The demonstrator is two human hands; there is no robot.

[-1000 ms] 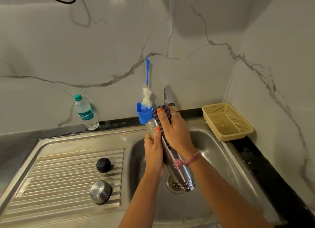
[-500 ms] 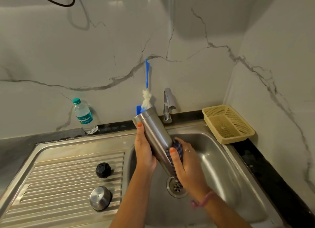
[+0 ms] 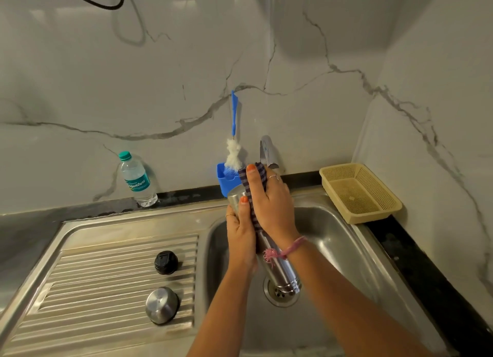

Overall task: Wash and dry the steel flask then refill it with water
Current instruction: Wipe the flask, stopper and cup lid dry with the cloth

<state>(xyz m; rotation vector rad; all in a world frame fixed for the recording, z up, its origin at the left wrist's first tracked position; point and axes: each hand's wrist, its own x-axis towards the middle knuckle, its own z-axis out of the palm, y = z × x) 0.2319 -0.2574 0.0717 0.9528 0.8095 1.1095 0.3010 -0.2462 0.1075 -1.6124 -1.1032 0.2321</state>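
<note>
- Steel flask (image 3: 277, 266) held tilted over the sink basin (image 3: 333, 239), one end low above the drain (image 3: 281, 294), the other end raised toward the tap (image 3: 266, 151).
- Left hand (image 3: 240, 234) gripping the flask's upper half from the left, fingers (image 3: 244, 204) curled round the body.
- Right hand (image 3: 272, 204) pressing a striped cloth (image 3: 253, 180) against the upper end of the flask, fingers wrapped over cloth and steel together; pink thread band (image 3: 288, 250) on that wrist.
- Which end of the flask sits under the cloth: hard to say, probably the base.
- Black inner stopper (image 3: 166, 262) and steel cap (image 3: 162, 305) lying apart on the ribbed drainboard (image 3: 93, 276), left of the basin.
- Blue-handled bottle brush (image 3: 233, 143) standing in a blue holder (image 3: 225, 180) against the wall, just behind the hands.
- Plastic water bottle (image 3: 136, 180) upright on the dark worktop (image 3: 26, 223) at the back left.
- Yellow mesh basket (image 3: 360, 192) at the back right corner.
</note>
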